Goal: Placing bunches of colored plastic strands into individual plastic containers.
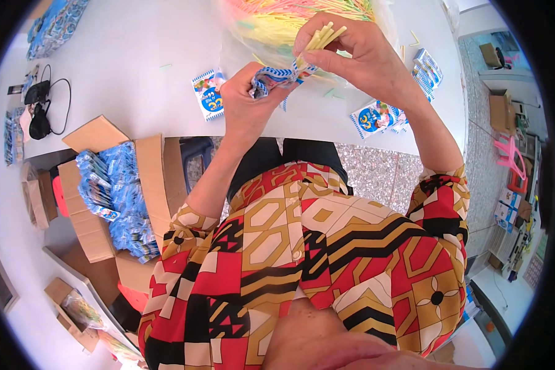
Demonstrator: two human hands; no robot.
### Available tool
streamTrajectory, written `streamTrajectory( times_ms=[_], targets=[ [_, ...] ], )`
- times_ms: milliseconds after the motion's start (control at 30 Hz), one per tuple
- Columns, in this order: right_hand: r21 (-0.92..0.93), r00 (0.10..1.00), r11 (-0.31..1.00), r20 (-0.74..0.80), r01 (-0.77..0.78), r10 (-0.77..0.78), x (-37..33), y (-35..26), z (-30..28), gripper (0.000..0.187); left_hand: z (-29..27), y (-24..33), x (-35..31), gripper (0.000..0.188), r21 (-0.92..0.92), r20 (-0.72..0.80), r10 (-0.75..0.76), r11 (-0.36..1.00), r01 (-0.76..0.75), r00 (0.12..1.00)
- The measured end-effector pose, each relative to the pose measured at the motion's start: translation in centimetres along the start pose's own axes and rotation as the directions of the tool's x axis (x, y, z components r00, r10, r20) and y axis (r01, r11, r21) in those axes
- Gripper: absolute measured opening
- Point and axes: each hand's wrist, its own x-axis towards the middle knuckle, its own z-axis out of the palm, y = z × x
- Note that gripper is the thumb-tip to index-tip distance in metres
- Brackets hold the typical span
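Observation:
Over the white table, my left hand is closed around a small blue-and-white packet, its mouth turned to the right. My right hand pinches a bunch of thin pale-yellow sticks. Their lower ends are at the packet's opening; my fingers hide how far in they go. Just beyond both hands, a clear plastic bag holds a heap of pink, yellow and orange sticks. A similar packet lies beside my left hand, and more packets lie under my right forearm.
An open cardboard box full of blue packets stands at the left below the table edge. Black corded gear lies on the table's left side. Bundled packets are at the far left. A pink stool stands at right.

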Motion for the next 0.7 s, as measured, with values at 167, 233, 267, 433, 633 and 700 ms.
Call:
streamTrajectory(
  times_ms=[167,233,267,433,633,700],
  targets=[
    [0.013,1.0,1.0,0.008,-0.014,0.014,-0.2,0.0,0.3,0.008,-0.1,0.2,0.0,0.017,0.069,0.013,0.023,0.997,-0.024,1.0],
    [0.102,0.998,0.993,-0.004,-0.06,0.061,-0.1,-0.1,0.5,0.013,-0.1,0.1,-0.1,0.016,0.044,0.016,0.002,0.999,-0.003,1.0],
    [0.104,0.998,0.993,-0.002,-0.06,0.061,0.1,-0.7,0.1,0.013,-0.1,0.0,-0.2,0.016,0.02,0.018,-0.018,1.0,0.017,1.0],
    [-0.043,0.642,0.649,-0.103,0.76,-0.759,3.0,1.5,-0.3,0.019,0.2,-0.1,-0.1,0.022,-0.097,0.042,-0.078,0.992,0.082,0.996],
    [-0.052,0.668,0.681,-0.155,0.73,-0.728,2.9,2.5,-0.2,0.018,0.1,0.4,0.2,0.021,-0.122,0.037,-0.061,0.99,0.065,0.997],
    [-0.109,0.87,0.876,-0.112,0.47,-0.481,0.9,2.0,0.4,0.018,0.1,0.2,0.0,0.021,-0.124,0.036,-0.071,0.989,0.075,0.997]
  ],
)
